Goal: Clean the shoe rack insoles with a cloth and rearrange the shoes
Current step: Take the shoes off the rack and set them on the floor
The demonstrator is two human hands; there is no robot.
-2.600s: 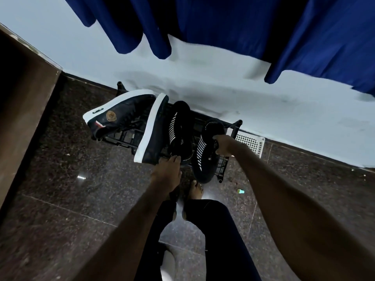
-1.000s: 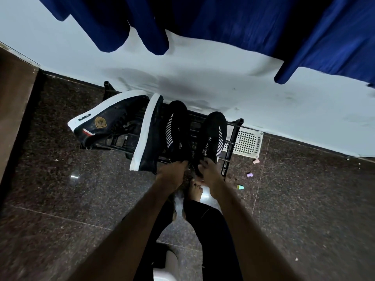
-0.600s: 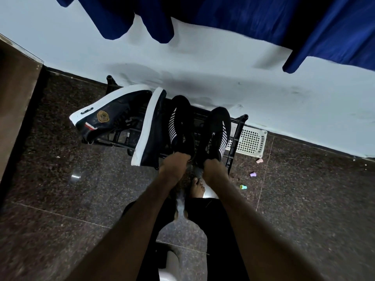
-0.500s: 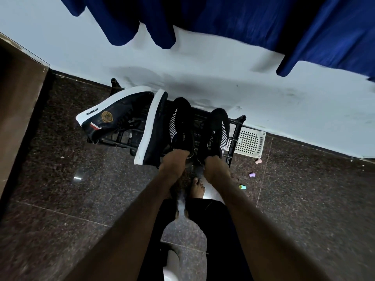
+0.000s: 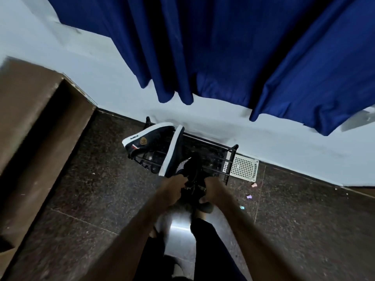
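Observation:
A low black wire shoe rack [image 5: 227, 153] stands against the white wall. Two navy sneakers with white soles [image 5: 150, 138] lean on its left half. My left hand [image 5: 172, 189] and my right hand [image 5: 213, 189] each grip one of a pair of black knit shoes with white stripes [image 5: 190, 169]. The pair is pressed together, off the rack, just in front of its front rail. The right half of the rack's top is bare. No cloth shows.
A white perforated plastic piece [image 5: 244, 168] leans by the rack's right end. Small coloured bits [image 5: 249, 196] lie on the dark granite floor. A brown wooden panel [image 5: 30, 138] stands at left. Blue curtains [image 5: 223, 47] hang above. My legs and feet are below.
Both black striped shoes stood side by side on the rack; now my hands have pulled them off toward me and brought them together. My head has tilted up and back.

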